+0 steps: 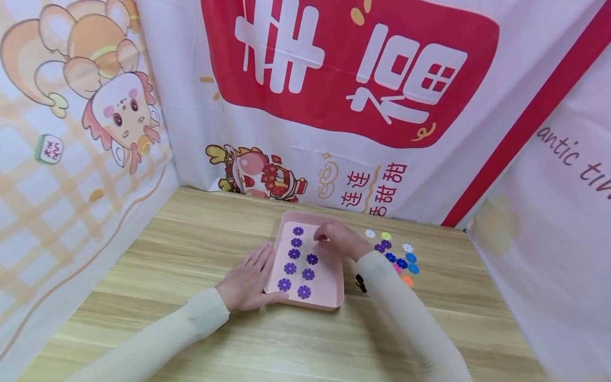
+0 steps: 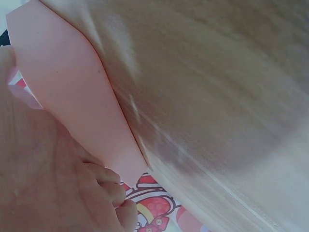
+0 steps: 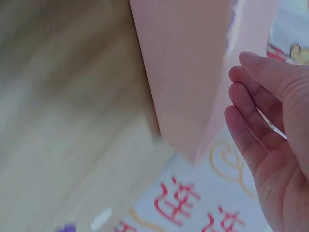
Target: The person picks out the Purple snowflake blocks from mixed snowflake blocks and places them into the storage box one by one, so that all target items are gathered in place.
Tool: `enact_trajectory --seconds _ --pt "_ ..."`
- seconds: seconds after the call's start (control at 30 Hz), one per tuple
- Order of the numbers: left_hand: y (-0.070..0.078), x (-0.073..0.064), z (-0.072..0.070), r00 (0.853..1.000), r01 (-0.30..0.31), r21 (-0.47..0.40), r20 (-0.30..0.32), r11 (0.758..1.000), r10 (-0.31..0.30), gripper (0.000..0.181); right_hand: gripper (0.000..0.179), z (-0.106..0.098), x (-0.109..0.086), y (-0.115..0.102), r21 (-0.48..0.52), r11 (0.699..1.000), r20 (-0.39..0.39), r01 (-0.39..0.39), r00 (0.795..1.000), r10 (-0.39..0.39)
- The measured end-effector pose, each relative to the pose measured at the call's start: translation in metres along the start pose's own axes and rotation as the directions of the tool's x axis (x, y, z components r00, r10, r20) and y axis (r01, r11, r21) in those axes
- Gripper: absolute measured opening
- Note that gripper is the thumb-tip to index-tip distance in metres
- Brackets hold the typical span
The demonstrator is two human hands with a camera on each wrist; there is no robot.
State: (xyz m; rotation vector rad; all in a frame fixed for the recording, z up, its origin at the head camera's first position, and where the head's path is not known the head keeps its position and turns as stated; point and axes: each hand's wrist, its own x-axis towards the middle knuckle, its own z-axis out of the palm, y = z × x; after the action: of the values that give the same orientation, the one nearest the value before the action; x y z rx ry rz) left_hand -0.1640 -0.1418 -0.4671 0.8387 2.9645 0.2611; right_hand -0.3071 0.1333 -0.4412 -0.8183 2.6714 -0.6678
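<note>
A pink rectangular tray lies on the table, with several purple snowflake-shaped discs in two columns on its floor. My left hand rests along the tray's left side, fingers extended and thumb by the near edge. In the left wrist view its fingers lie by the tray's outer wall. Over the far right part of the tray is my right hand, fingers bent and thumb close to the fingertips. No disc shows at these fingertips in the right wrist view; one could be hidden behind them.
Loose snowflake discs in white, yellow-green, purple, blue, pink and orange lie right of the tray, partly behind the right forearm. A small black object sits near the right sleeve. Printed cloth hangs behind and beside the wooden table.
</note>
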Motion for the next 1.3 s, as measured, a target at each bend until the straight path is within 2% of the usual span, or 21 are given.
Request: enact_trajectory --seconds 0.03,0.1,0.17,0.4,0.6,0.77,1.0,1.1,1.3 --pt "0.0 0.0 0.0 1.0 0.001 0.0 -0.001 1.0 -0.001 0.113 0.02 -0.007 -0.001 0.002 -0.037 0.999 -0.006 0.003 1.0 -0.003" --pt "0.0 0.0 0.0 1.0 0.001 -0.002 -0.003 1.0 -0.001 0.113 0.023 -0.02 -0.005 0.007 -0.213 0.974 -0.013 0.079 0.996 -0.084" --pt "0.0 0.0 -0.001 1.0 0.002 0.0 -0.004 1.0 -0.002 0.112 0.024 -0.033 -0.01 0.013 -0.276 0.957 -0.032 0.088 0.994 -0.101" --pt "-0.002 -0.001 -0.001 1.0 0.007 0.016 -0.004 1.0 -0.007 0.112 0.027 -0.069 -0.032 0.041 -0.34 0.936 -0.092 0.092 0.987 -0.131" --pt "-0.002 -0.001 -0.003 1.0 0.006 0.006 -0.005 1.0 -0.006 0.112 0.028 -0.083 -0.055 0.07 -0.412 0.909 -0.087 0.068 0.99 -0.113" --pt "-0.002 -0.001 -0.001 1.0 0.008 0.003 -0.003 1.0 -0.008 0.113 0.028 -0.079 -0.074 0.09 -0.413 0.911 -0.05 0.012 0.998 -0.035" --pt "-0.002 -0.002 0.0 1.0 0.008 0.002 -0.001 1.0 -0.008 0.114 0.034 -0.056 -0.09 0.116 -0.342 0.937 -0.043 -0.067 0.998 0.056" --pt "-0.001 -0.001 0.0 1.0 0.003 -0.001 -0.007 1.0 -0.003 0.113 0.034 -0.047 -0.091 0.125 -0.335 0.939 -0.071 -0.078 0.996 0.057" --pt "0.0 -0.001 0.0 1.0 0.0 -0.01 -0.014 1.0 0.0 0.113 0.027 -0.032 -0.092 0.14 -0.3 0.953 -0.122 -0.047 0.992 0.01"
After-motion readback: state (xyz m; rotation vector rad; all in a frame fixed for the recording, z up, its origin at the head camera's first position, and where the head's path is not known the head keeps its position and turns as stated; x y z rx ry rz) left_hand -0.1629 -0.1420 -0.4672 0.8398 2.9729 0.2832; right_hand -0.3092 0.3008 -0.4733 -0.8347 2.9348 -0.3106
